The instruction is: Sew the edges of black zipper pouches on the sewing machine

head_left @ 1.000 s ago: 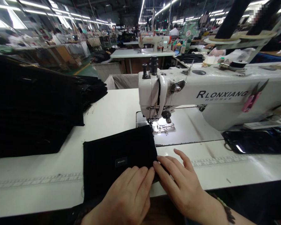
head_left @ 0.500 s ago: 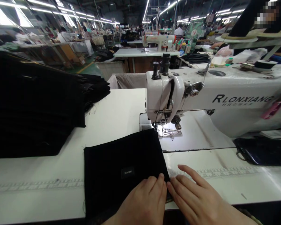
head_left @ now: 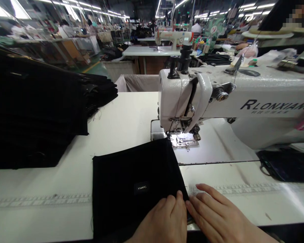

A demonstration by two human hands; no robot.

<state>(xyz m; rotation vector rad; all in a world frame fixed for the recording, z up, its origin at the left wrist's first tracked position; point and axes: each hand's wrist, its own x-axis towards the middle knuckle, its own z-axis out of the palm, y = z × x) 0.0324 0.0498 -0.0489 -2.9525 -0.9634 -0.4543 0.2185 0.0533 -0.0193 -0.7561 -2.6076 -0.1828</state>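
A black fabric panel [head_left: 116, 182] lies on the sewing table, with a small label reading CARPISA [head_left: 141, 188] upside down. Its far right corner reaches under the needle area of a white sewing machine [head_left: 182, 101]. My left hand [head_left: 164, 219] rests on the panel near its right edge, fingers curled and pressed into the cloth. Beside it, my right hand [head_left: 218, 212] has its nearer fingers closed at that same edge, while its outer finger stretches away over the table. A bit of metal zipper teeth [head_left: 190, 221] shows between the hands. Both thumbs are hidden.
Stacked black fabric pieces [head_left: 38, 108] fill the table's left side. A printed ruler strip [head_left: 40, 201] runs along the tabletop. A dark pouch [head_left: 288, 165] lies at right under the machine arm. Beyond stand another sewing machine [head_left: 174, 36], a green fan [head_left: 215, 28] and people at benches.
The camera view has shifted a little, so the machine appears farther right. Both hands stay at the panel's right edge, and its corner remains at the needle area.
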